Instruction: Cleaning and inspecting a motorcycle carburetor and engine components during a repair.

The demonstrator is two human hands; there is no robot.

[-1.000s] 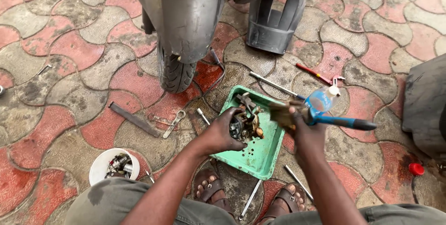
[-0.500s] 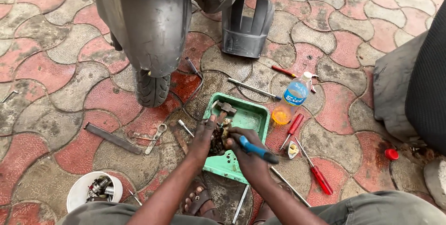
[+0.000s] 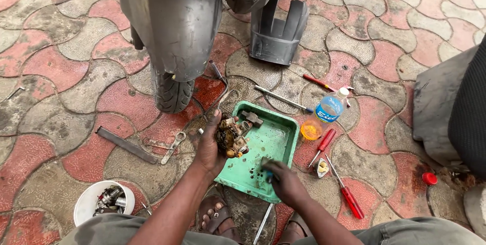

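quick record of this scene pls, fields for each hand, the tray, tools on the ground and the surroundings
left hand: holds a dirty metal engine part over the green tray
right hand: low over the tray's near side, gripping a small blue-tipped tool; its kind cannot be told
tray: green, rectangular, on the paving, a metal piece at its far edge
tools: red-handled screwdrivers, spanner, flat metal bar
nearby: plastic bottle, white tub of parts
surroundings: scooter wheel, red and grey paving

A clear plastic bottle with a blue label lies beside the green tray.
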